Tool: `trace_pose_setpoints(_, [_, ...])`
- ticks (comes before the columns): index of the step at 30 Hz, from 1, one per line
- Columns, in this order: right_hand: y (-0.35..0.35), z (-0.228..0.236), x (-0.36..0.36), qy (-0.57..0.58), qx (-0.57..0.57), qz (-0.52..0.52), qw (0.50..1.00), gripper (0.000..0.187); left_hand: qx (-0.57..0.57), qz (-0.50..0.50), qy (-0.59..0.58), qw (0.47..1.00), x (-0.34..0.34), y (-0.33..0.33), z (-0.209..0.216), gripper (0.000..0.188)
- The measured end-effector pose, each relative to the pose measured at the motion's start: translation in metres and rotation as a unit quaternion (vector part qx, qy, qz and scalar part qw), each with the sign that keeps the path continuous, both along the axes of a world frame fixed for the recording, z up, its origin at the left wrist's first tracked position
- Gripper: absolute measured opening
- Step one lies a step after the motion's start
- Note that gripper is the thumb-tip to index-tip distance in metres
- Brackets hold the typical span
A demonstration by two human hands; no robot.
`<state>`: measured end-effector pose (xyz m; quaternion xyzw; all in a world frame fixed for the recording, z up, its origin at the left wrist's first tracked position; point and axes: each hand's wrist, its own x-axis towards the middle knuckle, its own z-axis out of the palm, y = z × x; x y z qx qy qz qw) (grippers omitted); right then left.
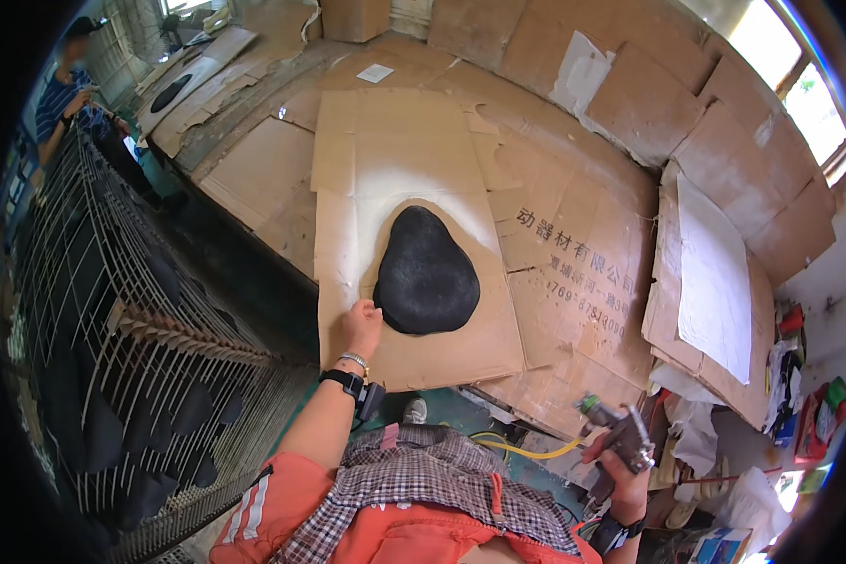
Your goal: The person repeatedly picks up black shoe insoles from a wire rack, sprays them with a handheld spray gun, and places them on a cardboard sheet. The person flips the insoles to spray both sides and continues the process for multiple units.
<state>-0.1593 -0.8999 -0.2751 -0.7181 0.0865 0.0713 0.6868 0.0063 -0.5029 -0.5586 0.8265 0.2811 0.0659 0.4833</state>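
Note:
A black, pear-shaped padded piece (428, 273) lies on a cardboard sheet (357, 150), its narrow end pointing away from me. Whitish overspray spreads over the cardboard around its far side. My left hand (363, 329) is closed at the piece's lower left edge, fingertips pinching the rim there. Low on the right, my right hand (622, 477) is wrapped round a metal spray gun (635, 440), held away from the piece. A yellow hose (536, 453) runs in front of me toward the gun.
A wire rack (193, 348) with several dark pieces stands close on the left. Cardboard covers the table and back wall; a white sheet (714, 273) hangs on the right. Another person (70, 103) stands far left by a table with a dark piece (171, 92). Bags and clutter fill the lower right.

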Motion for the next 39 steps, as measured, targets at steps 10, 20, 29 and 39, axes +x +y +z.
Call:
trace_pose_setpoints(10, [0.011, 0.0, 0.006, -0.004, 0.029, -0.05, 0.998, 0.057, 0.096, -0.018, 0.128, 0.987, 0.02, -0.027, 0.009, 0.028])
trace_pose_setpoints(20, [0.002, -0.003, 0.009, 0.018, 0.058, -0.027, 0.998, 0.058, 0.107, -0.023, 0.095, 0.989, 0.026, -0.032, 0.004, 0.012])
trace_pose_setpoints(29, [-0.007, -0.01, 0.017, 0.022, 0.005, -0.006, 1.0, 0.047, -0.382, 0.121, 0.035, 0.916, 0.038, -0.043, 0.003, 0.02])
trace_pose_setpoints(39, [0.029, -0.033, 0.07, 0.015, 0.035, 0.079, 0.996, 0.032, -0.683, -0.046, -0.182, 0.706, 0.039, -0.038, 0.164, 0.031])
